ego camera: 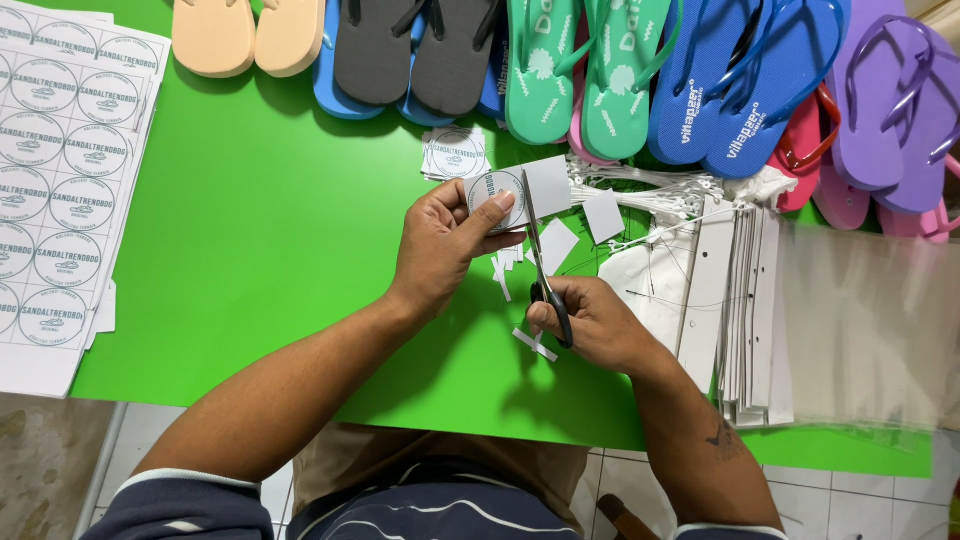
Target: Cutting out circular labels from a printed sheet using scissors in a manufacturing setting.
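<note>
Pinching round label [497, 186] in left hand [440, 245], right hand [595, 322] gripping scissors [541, 262]

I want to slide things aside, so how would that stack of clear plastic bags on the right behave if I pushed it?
The clear plastic bags look thin and glossy, so they would probably slip over each other and fan out rather than move as one. They seem floppy and light. Their edge overlaps the white card strips, which might drag along.

Round white labels [497, 187] (sheets [60, 170] left)

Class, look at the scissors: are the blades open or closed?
Open, slightly: the scissors in the right hand show blades parted around the paper label's edge.
</note>
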